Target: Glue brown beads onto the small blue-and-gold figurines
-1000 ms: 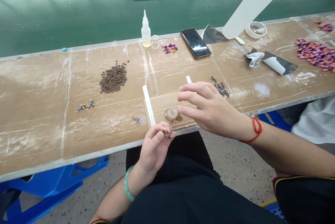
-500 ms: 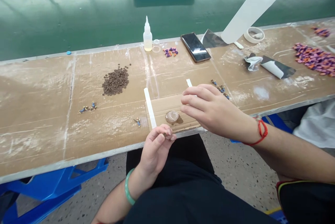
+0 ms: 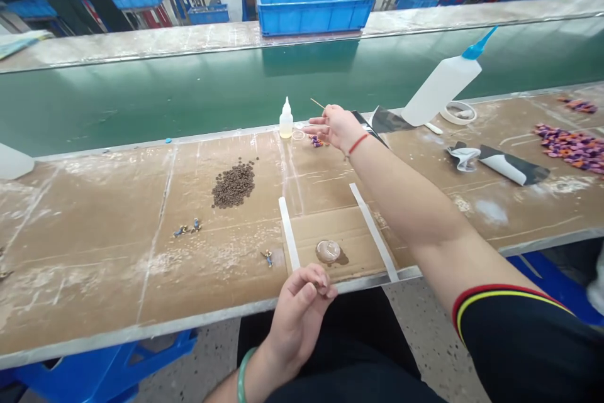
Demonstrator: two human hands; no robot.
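My left hand (image 3: 302, 305), a green bangle on its wrist, is pinched at the table's front edge around a small brown piece (image 3: 317, 285), mostly hidden by the fingers. Stretched out across the table, my right hand (image 3: 334, 127) holds a thin wooden stick (image 3: 317, 103) pointing up and left; its other fingers are spread. Just below those fingers lie small purple and orange pieces (image 3: 317, 141), partly covered. A small dropper bottle (image 3: 285, 120) stands upright to their left. Beyond my left hand, a clear blob of liquid on a small round dish (image 3: 328, 251) sits on a cardboard sheet (image 3: 349, 227).
Small brown discs (image 3: 233, 185) are heaped at centre left, with tiny blue figures (image 3: 187, 227) nearer. A large tilted white bottle (image 3: 441, 90), a tape roll (image 3: 457, 113) and a purple-orange pile (image 3: 570, 148) are to the right. A blue crate (image 3: 315, 11) stands across the green belt (image 3: 189, 88).
My right hand has moved forward from beside the dish to the far side of the table, stick in its fingers. My left hand keeps its pinch. The view has tilted up.
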